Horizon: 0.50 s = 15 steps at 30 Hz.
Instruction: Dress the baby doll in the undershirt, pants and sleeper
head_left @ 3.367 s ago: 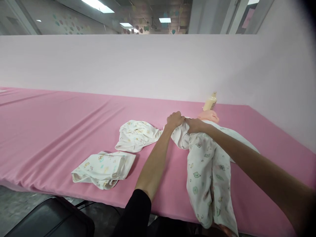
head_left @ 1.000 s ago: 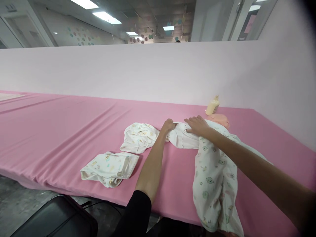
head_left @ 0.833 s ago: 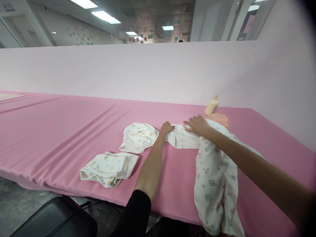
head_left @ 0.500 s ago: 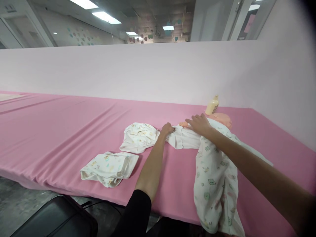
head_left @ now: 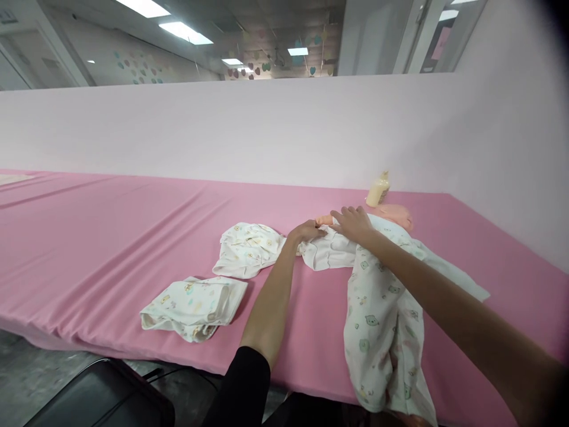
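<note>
A baby doll lies on its back on the pink-covered table, its bald head (head_left: pixel 396 216) at the right and its small arm (head_left: pixel 324 220) showing beyond my hands. My left hand (head_left: pixel 308 230) is closed on a white baby garment (head_left: pixel 329 252) by the doll's arm; its fingertips are partly hidden. My right hand (head_left: pixel 353 224) rests open, fingers spread, on the doll's covered body. Below my right forearm, a printed white cloth (head_left: pixel 373 332) drapes toward the table's front edge. The doll's lower body cannot be made out.
A patterned baby garment (head_left: pixel 249 249) lies left of my left hand, with a folded printed cloth (head_left: pixel 193 308) nearer the front edge. A yellowish pump bottle (head_left: pixel 377 190) stands behind the doll's head. The pink table cover (head_left: pixel 111 237) meets a white wall (head_left: pixel 222 130); a black chair (head_left: pixel 102 397) is below left.
My left hand has moved right along the white garment, toward the doll's arm, and its fingers reach further out. The right hand stays on the doll. The view has shifted slightly.
</note>
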{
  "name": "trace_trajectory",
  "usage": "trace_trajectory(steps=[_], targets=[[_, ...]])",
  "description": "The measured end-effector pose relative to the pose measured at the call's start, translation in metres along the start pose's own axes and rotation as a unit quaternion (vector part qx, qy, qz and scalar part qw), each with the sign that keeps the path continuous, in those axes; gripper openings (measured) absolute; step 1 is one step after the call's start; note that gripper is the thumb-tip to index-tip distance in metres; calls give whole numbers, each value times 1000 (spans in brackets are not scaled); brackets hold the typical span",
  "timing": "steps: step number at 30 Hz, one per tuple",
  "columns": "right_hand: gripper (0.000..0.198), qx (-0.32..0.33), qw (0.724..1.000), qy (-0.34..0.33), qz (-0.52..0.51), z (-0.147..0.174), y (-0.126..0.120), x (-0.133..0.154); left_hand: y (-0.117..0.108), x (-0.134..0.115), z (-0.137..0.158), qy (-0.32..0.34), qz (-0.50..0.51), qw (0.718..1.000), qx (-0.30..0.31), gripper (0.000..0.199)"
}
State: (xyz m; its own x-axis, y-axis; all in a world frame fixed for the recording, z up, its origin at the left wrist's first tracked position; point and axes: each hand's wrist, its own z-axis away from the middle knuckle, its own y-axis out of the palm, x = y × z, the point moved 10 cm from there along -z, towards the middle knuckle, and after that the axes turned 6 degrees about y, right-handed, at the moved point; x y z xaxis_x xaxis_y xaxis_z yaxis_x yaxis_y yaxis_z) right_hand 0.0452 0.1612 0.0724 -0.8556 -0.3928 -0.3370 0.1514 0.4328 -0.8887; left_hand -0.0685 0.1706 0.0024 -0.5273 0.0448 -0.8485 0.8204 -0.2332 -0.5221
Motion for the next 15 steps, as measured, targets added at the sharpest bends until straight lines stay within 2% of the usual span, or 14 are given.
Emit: trace_trajectory(steps=[4, 7, 12, 15], targets=[[49, -5, 999, 8, -42, 4, -3, -2, 5, -13, 8, 49, 138, 988, 46, 26], [52, 4, 997, 13, -79, 8, -3, -2, 2, -20, 10, 70, 234, 968, 47, 22], [54, 14, 986, 33, -161, 19, -9, -12, 4, -27, 11, 81, 290, 952, 58, 40], [53, -9, 964, 82, -254, 41, -16, -42, 5, -28, 12, 91, 310, 944, 65, 45]])
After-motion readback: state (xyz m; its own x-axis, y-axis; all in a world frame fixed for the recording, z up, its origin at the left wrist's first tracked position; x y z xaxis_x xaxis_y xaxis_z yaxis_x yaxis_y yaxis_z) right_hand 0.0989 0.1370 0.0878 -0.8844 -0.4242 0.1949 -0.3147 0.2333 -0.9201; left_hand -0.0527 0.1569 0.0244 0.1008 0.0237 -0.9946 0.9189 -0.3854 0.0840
